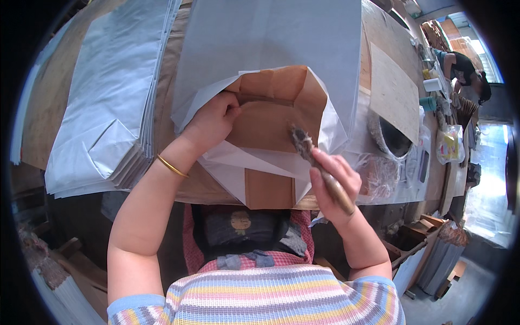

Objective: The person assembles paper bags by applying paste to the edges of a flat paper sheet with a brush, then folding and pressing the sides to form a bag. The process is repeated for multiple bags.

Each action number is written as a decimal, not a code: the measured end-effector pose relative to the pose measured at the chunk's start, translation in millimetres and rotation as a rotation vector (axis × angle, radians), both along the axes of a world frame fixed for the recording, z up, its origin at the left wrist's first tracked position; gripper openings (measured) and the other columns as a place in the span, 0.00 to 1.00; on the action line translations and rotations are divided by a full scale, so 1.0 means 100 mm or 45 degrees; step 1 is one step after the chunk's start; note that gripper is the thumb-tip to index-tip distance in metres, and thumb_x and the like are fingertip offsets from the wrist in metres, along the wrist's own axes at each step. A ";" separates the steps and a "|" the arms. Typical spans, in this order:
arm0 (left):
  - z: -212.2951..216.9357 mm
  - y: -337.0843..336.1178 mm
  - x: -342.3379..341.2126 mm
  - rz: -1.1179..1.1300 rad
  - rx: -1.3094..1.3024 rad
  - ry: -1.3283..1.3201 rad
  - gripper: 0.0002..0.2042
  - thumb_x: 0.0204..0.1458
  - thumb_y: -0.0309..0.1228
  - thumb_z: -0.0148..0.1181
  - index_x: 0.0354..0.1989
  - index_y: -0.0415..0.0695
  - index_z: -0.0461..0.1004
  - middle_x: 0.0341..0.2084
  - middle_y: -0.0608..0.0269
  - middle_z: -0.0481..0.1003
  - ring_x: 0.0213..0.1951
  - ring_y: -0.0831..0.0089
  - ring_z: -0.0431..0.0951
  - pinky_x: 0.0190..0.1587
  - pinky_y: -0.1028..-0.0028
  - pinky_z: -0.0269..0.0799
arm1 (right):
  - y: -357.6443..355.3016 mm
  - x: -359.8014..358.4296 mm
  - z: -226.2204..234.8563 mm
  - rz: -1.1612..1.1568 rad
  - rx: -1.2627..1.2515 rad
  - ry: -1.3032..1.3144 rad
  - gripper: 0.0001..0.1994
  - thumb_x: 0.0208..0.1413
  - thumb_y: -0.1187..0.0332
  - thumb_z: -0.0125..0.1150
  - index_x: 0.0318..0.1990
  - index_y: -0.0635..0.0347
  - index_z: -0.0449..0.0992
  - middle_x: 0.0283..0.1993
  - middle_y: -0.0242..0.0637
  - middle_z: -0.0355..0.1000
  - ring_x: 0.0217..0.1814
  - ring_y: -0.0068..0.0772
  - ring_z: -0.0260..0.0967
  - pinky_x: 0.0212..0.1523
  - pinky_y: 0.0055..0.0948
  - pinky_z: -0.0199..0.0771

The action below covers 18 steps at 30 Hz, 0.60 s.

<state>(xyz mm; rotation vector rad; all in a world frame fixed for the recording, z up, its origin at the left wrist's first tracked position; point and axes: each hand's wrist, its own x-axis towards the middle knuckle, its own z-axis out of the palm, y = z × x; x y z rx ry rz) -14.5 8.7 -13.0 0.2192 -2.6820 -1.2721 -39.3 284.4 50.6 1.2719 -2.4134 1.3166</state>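
- Nearest the camera is the person's striped shirt (254, 295), with both bare forearms reaching over the table edge; leaning further in could press the body against the paper's near edge and crease it.
- The paper bag (262, 127), white outside and brown inside, lies in front of the person with its folded end spread open, on top of a stack of white sheets (271, 38).
- The left hand (211, 122) is at the left side of that opening, its fingers curled inward; whether they pinch the paper cannot be told. If the hold is weak, that side could spring back and spoil the folds.
- The right hand (338, 181) has its fingers wrapped around the handle of a brush (306, 146), bristles pointing into the brown interior. Contact with the paper cannot be judged.
- The bristles look clotted and wet; too heavy a load could drip or smear onto the white flaps, or onto the sheets beneath.
- Pushing hard with the brush could wrinkle or tear the thin-looking paper, or shift the bag.
- A brown flap (269, 187) reaches the near table edge, where a sleeve or apron could snag it.
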 end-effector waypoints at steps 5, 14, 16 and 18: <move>0.06 0.00 -0.10 -0.058 -0.218 -0.095 0.04 0.49 0.25 0.62 0.29 0.37 0.76 0.28 0.48 0.77 0.34 0.51 0.77 0.38 0.61 0.71 | -0.42 -0.12 0.06 -0.068 -0.101 -0.361 0.08 0.51 0.76 0.65 0.40 0.67 0.79 0.33 0.44 0.77 0.28 0.38 0.74 0.32 0.30 0.74; 0.29 -0.14 -0.46 0.016 -0.432 -0.365 0.09 0.41 0.31 0.70 0.26 0.39 0.79 0.26 0.48 0.78 0.32 0.50 0.78 0.36 0.58 0.73 | -0.95 -0.09 -0.15 -0.167 -0.427 -1.089 0.06 0.56 0.72 0.62 0.33 0.68 0.77 0.20 0.30 0.72 0.25 0.13 0.67 0.26 0.21 0.69; 0.40 -0.16 -0.51 0.001 -0.308 -0.532 0.10 0.38 0.32 0.73 0.24 0.40 0.80 0.26 0.48 0.79 0.31 0.51 0.78 0.36 0.58 0.73 | -1.13 -0.05 -0.21 -0.142 -0.342 -0.849 0.06 0.56 0.73 0.62 0.32 0.68 0.77 0.22 0.31 0.73 0.26 0.12 0.66 0.27 0.20 0.69; 0.39 -0.14 -0.50 -0.058 -0.511 -0.482 0.10 0.39 0.32 0.73 0.25 0.39 0.80 0.26 0.48 0.79 0.32 0.51 0.79 0.36 0.59 0.73 | -0.99 -0.06 -0.13 -0.196 -0.174 -0.720 0.06 0.53 0.72 0.63 0.32 0.67 0.77 0.25 0.37 0.76 0.25 0.24 0.72 0.28 0.26 0.73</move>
